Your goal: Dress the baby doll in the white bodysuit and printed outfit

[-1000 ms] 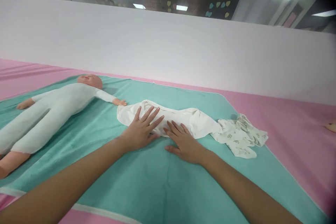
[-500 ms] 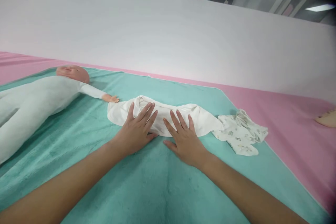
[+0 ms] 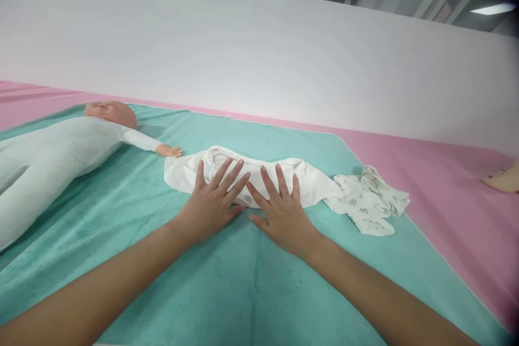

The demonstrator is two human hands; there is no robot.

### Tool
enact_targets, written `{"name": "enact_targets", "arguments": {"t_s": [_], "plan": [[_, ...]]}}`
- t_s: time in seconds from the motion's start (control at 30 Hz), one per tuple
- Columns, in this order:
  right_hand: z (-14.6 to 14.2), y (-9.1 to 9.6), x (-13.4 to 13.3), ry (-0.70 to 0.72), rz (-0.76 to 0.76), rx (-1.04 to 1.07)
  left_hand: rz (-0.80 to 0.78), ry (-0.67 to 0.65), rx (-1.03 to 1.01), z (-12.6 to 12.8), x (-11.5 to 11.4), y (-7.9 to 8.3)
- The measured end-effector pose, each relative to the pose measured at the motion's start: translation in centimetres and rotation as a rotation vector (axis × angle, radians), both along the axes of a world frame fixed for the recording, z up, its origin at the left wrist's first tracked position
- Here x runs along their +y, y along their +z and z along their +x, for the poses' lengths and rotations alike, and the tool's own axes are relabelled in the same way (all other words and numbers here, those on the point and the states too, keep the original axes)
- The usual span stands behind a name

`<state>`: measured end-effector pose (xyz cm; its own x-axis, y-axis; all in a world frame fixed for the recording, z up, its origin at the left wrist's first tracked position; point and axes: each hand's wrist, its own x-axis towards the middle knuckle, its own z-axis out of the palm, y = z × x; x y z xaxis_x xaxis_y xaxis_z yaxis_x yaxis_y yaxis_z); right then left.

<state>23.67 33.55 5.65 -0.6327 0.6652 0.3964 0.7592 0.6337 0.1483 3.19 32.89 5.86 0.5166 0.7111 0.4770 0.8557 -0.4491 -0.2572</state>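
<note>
A white cloth garment, folded into a long strip, lies across the teal blanket. My left hand rests on its left half, fingers spread and palm down. On the right half, my right hand lies flat with its fingers fanned out. The index finger of the right hand and the little finger of the left nearly meet in the middle. Touching the strip's right end is a crumpled white printed garment. A baby doll in pale clothes lies on its back at left, its hand near the strip's left end.
Under the teal blanket spreads a pink sheet. A white wall panel stands behind, with dark glass and heart-shaped stickers above. At the far right edge, part of a foot or doll's foot shows.
My hands have drawn slightly closer together on the white cloth, fingers still spread. The view has shifted a little; the doll and the printed garment look the same.
</note>
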Motion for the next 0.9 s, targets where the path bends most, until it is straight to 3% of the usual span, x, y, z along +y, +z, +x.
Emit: {"name": "enact_targets", "arguments": {"t_s": [0.37,0.6,0.73,0.9], "plan": [[-0.2,0.3,0.0,0.178,0.04,-0.05,0.132,-0.168,-0.183,0.0,-0.2,0.6],[-0.4,0.0,-0.3,0.272,-0.021,-0.039,0.241,-0.218,-0.142,0.7,-1.0,0.5],[-0.8,-0.8,-0.8,0.472,-0.048,-0.07,0.162,-0.337,0.029,2.3,-2.1,0.3],[-1.3,-0.8,-1.4,0.574,-0.258,-0.115,-0.083,-0.317,0.067,2.8,-2.8,0.1]]}}
